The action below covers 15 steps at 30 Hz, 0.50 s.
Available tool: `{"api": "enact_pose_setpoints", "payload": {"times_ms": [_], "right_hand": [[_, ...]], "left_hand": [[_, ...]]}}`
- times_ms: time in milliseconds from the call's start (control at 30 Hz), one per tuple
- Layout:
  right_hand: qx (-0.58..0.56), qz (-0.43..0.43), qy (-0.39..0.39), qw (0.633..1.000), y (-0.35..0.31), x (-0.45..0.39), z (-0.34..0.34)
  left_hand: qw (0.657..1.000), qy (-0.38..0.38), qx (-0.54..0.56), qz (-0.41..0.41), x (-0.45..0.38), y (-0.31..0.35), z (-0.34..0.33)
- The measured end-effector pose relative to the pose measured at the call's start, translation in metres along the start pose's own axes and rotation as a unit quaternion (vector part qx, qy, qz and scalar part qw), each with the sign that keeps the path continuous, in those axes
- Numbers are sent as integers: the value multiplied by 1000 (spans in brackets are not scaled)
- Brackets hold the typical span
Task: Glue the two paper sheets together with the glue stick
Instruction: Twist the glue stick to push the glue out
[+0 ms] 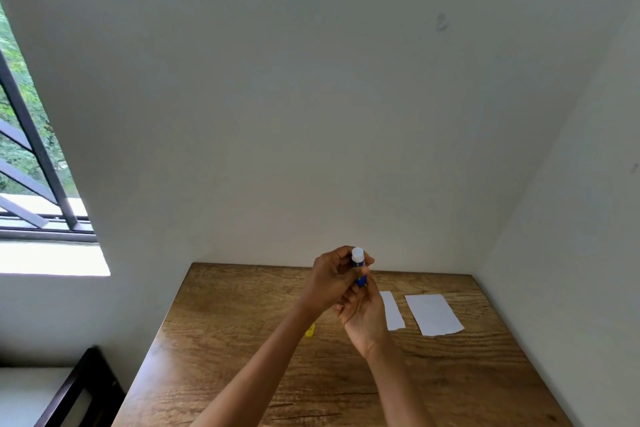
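Observation:
Both hands hold a blue glue stick (358,265) upright above the wooden table (242,340); its white tip points up. My left hand (332,282) wraps the upper body of the stick from the left. Below it, my right hand (363,317) grips the base, palm toward me. Two white paper sheets lie flat on the table to the right: a narrow sheet (393,310), partly hidden by my right hand, and a wider sheet (433,314) apart from it. A small yellow object (310,331), perhaps the cap, lies on the table behind my left forearm.
White walls close in the table at the back and on the right. A window with a dark frame (38,156) is on the left wall. A dark piece of furniture (79,388) stands at the lower left beside the table.

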State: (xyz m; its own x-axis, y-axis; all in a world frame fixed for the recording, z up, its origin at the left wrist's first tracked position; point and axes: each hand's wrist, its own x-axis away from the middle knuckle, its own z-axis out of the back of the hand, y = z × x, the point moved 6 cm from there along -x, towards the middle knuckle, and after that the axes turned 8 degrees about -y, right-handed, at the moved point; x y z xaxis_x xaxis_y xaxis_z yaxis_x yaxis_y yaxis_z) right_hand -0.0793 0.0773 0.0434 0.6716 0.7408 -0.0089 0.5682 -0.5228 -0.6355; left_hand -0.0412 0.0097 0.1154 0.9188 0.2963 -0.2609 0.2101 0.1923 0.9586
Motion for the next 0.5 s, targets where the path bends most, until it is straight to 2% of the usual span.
{"api": "enact_pose_setpoints", "payload": {"times_ms": [233,367,500], "right_hand": [[11,27,-4,1000,-2,4,-4],[56,-4,23,998,-2,4,0],[82,-12,1,997,-2,8,-1]], "left_hand": [[999,28,26,16,2,2,4],[1000,12,-8,11,5,3,-3],[1000,26,12,3,3,1,-1]]}}
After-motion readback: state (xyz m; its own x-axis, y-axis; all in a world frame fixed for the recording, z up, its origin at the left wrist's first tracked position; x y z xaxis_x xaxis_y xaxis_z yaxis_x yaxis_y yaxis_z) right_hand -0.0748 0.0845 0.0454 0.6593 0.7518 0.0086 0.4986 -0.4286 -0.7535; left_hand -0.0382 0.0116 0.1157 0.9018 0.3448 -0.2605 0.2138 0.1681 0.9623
